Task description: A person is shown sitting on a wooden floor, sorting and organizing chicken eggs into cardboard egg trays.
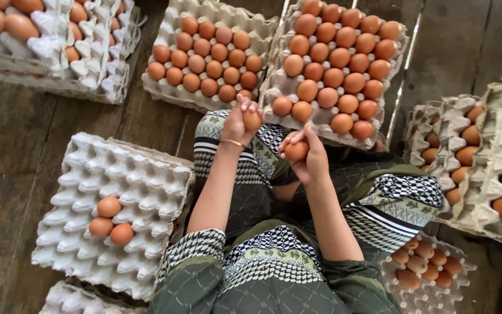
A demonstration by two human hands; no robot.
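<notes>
1. far left, a white pulp egg tray (146, 174) lies on the dark wooden floor (13, 151); three brown eggs (110, 220) sit together in cups near its left edge, the other cups bare.
2. at top left, a stack of pale trays (97, 72) carries more brown eggs.
3. the left hand (240, 121), a thin gold bangle (233, 142) at the wrist, is raised over the person's lap; its fingers are curled around one brown egg (252, 120), just below the near edge of the full grey tray (169, 93).
4. just beside it, slightly lower, the right hand (306, 154) is clasped around a second brown egg (296, 150), held above the patterned green clothing (274, 261).
5. above the right hand, another grey tray (280, 87) is nearly filled with brown eggs.
6. far right, stacked trays (495, 134) hold eggs, and a small tray of eggs (426, 267) sits by the person's right side.
</notes>
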